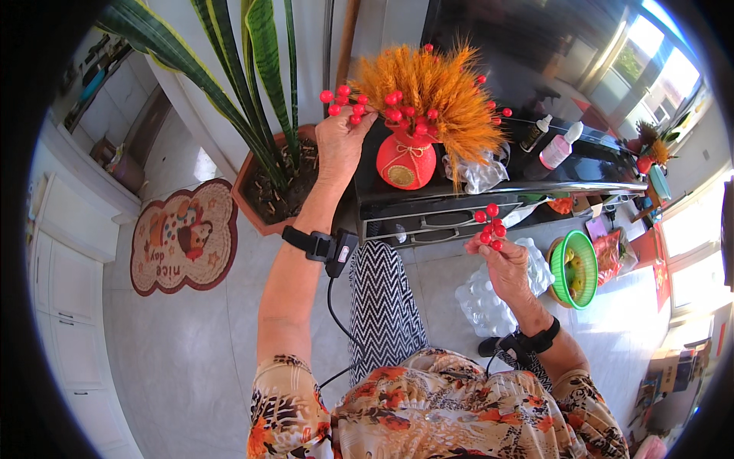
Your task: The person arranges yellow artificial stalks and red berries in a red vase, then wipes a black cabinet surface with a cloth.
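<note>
A round red vase (393, 155) with a gold cord and a gold medallion stands on the black TV cabinet (585, 186). It holds a thick bunch of orange-dyed wheat ears (413, 74), with red artificial berries (421, 123) among them. Left of the bunch, my left hand (338, 143) pinches a sprig of red berries (343, 97); its fingertips are close to the wheat's edge, and the sprig's stem is hidden. In front of the cabinet, my right hand (507, 269) holds another small sprig of red berries (492, 222) between thumb and fingers, apart from the vase.
A potted snake plant (275, 155) stands left of the cabinet. Crumpled clear plastic (481, 172), a pink-white bottle (559, 148) and a dark small bottle (536, 133) lie right of the vase. Shrink-wrapped bottles (484, 304) and a green basket (588, 269) sit on the floor.
</note>
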`<move>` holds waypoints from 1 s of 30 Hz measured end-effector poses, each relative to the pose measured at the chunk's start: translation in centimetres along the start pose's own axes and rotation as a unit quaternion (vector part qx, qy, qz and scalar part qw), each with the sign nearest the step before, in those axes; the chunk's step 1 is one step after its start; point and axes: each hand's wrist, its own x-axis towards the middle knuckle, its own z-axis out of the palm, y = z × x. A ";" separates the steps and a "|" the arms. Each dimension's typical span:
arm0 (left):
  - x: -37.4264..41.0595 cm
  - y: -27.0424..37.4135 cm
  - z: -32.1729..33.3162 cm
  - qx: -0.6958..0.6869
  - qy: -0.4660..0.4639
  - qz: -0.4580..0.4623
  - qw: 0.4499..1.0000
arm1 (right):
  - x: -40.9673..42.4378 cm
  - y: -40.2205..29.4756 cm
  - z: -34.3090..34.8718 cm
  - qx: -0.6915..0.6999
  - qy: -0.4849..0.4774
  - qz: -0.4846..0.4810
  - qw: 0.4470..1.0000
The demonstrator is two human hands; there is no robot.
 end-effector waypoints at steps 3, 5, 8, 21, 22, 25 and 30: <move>0.1 0.7 0.2 0.027 -0.021 -0.014 0.999 | -0.1 -0.2 0.1 -0.005 0.003 0.005 1.000; 0.3 0.1 0.7 0.013 -0.034 -0.023 0.999 | -0.1 -0.2 0.1 0.008 0.001 0.002 1.000; 0.3 -1.0 1.5 -0.011 -0.039 -0.030 0.999 | 0.0 -0.4 0.3 0.012 0.008 -0.004 1.000; -0.4 -1.5 3.7 0.150 0.040 -0.004 0.988 | -0.5 -0.2 0.1 0.036 -0.020 0.018 0.999; -0.4 -1.6 3.8 0.173 0.046 0.010 0.984 | -0.6 -0.2 0.1 0.040 -0.023 0.016 0.999; -0.4 -1.1 3.7 0.138 0.054 0.012 0.989 | -0.7 -0.3 0.2 0.035 -0.035 0.014 0.999; -2.4 -0.7 1.6 0.071 -0.014 -0.078 0.994 | -0.3 -0.9 1.3 0.069 -0.061 0.024 0.995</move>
